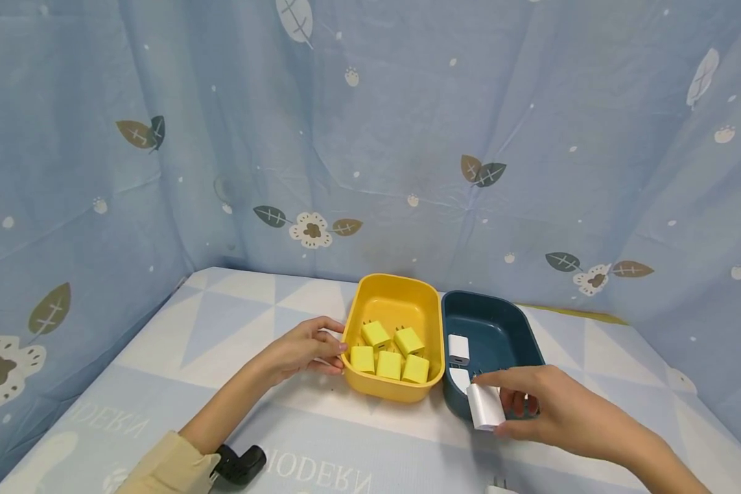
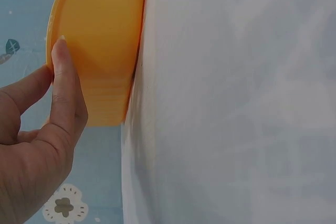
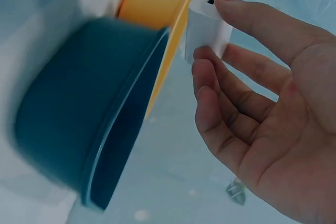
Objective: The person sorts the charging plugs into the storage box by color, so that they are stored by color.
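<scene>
My right hand pinches a white charger plug between thumb and fingers, over the near edge of a dark blue bin. In the right wrist view, the white charger has a dark port slot on its end. Inside the blue bin lie a white charger and another beside it, partly hidden. My left hand holds the left rim of a yellow bin, with a finger against its outer wall in the left wrist view. Several yellow chargers lie in the yellow bin.
The two bins stand side by side on a patterned tablecloth. Another white charger shows at the bottom frame edge. A black object is by the left sleeve. A blue patterned curtain hangs behind.
</scene>
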The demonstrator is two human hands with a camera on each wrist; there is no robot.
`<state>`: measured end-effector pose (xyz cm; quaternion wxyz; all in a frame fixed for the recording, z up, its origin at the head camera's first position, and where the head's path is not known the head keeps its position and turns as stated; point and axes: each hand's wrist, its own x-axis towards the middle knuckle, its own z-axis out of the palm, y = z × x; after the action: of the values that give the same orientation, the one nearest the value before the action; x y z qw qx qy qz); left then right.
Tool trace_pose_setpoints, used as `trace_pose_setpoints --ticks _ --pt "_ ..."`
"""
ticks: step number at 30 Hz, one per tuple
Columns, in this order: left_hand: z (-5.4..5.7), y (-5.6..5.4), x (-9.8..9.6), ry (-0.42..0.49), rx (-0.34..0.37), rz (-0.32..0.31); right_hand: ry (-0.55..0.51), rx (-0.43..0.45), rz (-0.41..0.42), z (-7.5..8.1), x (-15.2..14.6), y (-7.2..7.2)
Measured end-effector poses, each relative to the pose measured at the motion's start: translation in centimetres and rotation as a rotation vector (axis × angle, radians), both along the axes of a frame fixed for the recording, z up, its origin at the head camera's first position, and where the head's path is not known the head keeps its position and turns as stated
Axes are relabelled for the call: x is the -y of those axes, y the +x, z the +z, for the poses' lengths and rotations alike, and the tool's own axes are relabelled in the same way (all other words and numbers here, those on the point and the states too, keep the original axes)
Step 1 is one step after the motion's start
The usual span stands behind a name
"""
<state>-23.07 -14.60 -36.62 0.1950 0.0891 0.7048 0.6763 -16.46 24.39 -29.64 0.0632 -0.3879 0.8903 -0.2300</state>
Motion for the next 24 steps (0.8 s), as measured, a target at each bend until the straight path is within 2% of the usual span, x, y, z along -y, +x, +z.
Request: trace_pose_setpoints --ticks 3,6,15,24 --pt "0.0 0.0 0.1 0.002 -0.003 0.002 -0.013 -0.014 -0.008 -0.1 -0.5 -1.0" --pt "0.0 0.0 0.1 -0.001 -0.004 0.000 -0.022 0.017 -0.024 -0.3 -0.8 -1.9" --pt "0.1 0.0 0.0 0.003 -0.003 -0.006 -0.036 0.035 -0.097 -1.2 -1.7 -4.1" --pt "0.0 -0.1 0.0 -0.006 -0.002 -0.009 0.003 0.018 -0.154 -2.3 -2.5 -6.3"
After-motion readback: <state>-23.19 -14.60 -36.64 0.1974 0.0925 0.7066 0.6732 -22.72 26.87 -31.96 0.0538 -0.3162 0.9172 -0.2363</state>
